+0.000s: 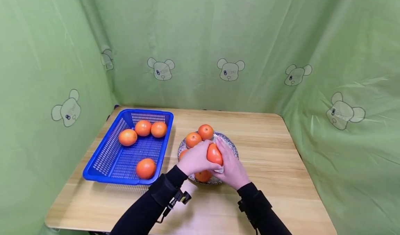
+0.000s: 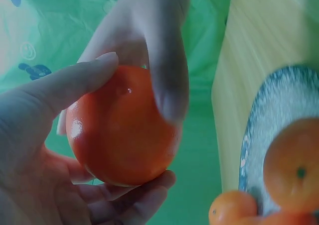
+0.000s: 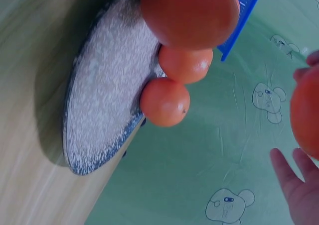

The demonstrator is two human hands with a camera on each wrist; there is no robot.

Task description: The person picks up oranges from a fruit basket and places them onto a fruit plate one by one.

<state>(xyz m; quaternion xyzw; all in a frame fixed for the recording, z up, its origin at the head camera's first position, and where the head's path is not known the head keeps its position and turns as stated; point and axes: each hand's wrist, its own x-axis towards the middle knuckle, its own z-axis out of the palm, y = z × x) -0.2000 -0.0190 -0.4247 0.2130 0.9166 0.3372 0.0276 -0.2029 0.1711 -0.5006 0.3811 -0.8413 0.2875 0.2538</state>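
Observation:
Both hands hold one glossy orange over a speckled plate. My left hand grips it from the left; in the left wrist view its thumb lies on the upper side and its fingers curl under the fruit. On the other side, my right hand has its thumb pressed against the peel, with its other fingers partly hidden behind the orange. Several more oranges sit on the plate, among them a rear orange and a front orange partly covered by the hands.
Left of the plate stands a blue plastic basket with several oranges inside, one orange near its front right corner. The wooden table extends right of the plate. Green curtains with mouse-head prints enclose the back and sides.

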